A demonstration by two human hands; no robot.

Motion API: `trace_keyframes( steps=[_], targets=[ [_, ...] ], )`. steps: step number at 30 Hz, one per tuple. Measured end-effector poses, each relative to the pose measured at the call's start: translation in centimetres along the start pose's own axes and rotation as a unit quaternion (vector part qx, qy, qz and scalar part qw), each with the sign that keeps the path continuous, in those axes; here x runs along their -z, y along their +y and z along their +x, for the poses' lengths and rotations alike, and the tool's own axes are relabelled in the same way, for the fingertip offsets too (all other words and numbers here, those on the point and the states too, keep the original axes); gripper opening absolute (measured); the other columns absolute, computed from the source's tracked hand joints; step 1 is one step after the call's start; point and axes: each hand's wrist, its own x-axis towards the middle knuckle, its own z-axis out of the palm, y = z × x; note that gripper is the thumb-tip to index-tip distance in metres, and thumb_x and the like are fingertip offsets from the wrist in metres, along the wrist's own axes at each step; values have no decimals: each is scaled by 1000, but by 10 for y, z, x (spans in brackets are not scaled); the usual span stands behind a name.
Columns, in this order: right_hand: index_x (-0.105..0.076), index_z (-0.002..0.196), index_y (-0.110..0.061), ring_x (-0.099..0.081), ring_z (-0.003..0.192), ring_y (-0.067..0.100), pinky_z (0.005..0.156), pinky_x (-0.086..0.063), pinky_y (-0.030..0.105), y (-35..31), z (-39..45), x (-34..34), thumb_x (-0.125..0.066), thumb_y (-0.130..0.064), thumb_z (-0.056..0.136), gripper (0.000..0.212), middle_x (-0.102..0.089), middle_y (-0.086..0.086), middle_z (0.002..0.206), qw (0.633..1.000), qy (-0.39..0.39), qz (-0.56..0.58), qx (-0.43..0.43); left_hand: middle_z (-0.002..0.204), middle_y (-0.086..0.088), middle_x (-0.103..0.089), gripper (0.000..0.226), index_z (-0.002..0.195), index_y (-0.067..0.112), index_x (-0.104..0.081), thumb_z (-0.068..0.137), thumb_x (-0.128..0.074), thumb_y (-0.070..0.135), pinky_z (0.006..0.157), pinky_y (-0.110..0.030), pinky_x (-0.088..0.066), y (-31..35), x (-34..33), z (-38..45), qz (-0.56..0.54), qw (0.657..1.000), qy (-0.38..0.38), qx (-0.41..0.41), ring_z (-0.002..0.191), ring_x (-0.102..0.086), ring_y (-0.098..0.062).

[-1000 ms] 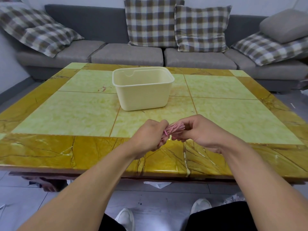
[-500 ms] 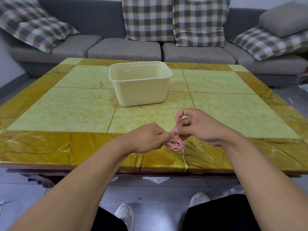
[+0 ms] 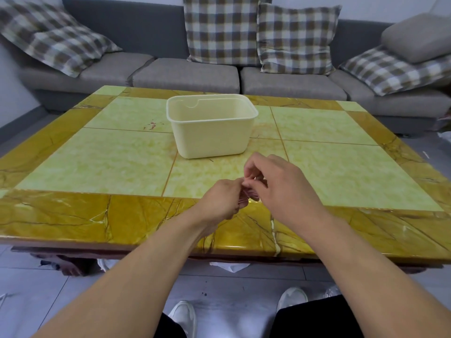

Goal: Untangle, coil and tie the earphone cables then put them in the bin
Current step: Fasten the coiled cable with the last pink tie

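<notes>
A tiled table (image 3: 105, 162) with a lone bin (image 3: 211, 132) on top.
The tabletop pairs pale yellow-green marbled panels with an amber, veined border and thin brown seams. The cream plastic bin, open-topped and rectangular, stands upright near the centre, toward the far side. A small reddish smudge (image 3: 152, 125) marks the panel just left of it.

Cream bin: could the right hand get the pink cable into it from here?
Probably yes. The bin stands open-topped just beyond the right hand, with only bare table between; both hands hold the pink cable.
</notes>
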Motion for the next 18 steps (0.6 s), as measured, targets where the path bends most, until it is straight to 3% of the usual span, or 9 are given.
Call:
trace_keyframes(
  steps=[4,7,9,13,16,18],
  targets=[
    [-60,88,-12,-45,77,13,56,-48,39,1,3,0,-75,-2,85,18,-54,-4,75,989,50,-60,129,59,2,-51,36,73,18,-57,105,-42,20,46,-23,-28,2,-3,-1,-170,983,5,66,52,-42,-11],
    [-61,86,-8,-51,77,23,54,-49,43,0,6,-9,-77,4,81,20,-57,-1,69,981,85,-86,153,63,0,-51,35,74,15,-60,105,-43,16,48,-24,-32,5,-6,-3,-255,965,29,61,52,-46,-11],
    [-63,87,-8,-52,78,23,57,-49,43,-3,7,-15,-74,3,84,16,-58,-1,72,983,116,-55,135,69,-3,-54,28,84,11,-65,105,-46,14,57,-27,-39,7,-7,-4,-324,944,38,51,59,-51,-13],
    [-64,91,-14,-57,82,16,70,-48,34,-7,7,-22,-73,-8,91,11,-62,-2,84,984,169,39,42,101,-12,-67,29,123,4,-65,108,-43,15,81,-33,-47,11,-10,-6,-435,899,42,43,96,-60,-23],
    [-63,92,-15,-65,85,11,77,-54,33,-9,9,-22,-73,-10,92,10,-69,-7,88,975,173,134,-32,106,-12,-73,28,118,8,-67,108,-42,15,95,-38,-49,12,-11,-5,-481,875,30,39,99,-66,-22],
    [-64,95,-15,-67,86,4,78,-54,23,-9,11,-20,-73,-12,92,10,-70,-11,88,965,172,183,-75,101,-11,-74,22,107,10,-70,106,-49,15,95,-38,-49,11,-11,-4,-495,868,40,33,91,-68,-19]
  ],
)
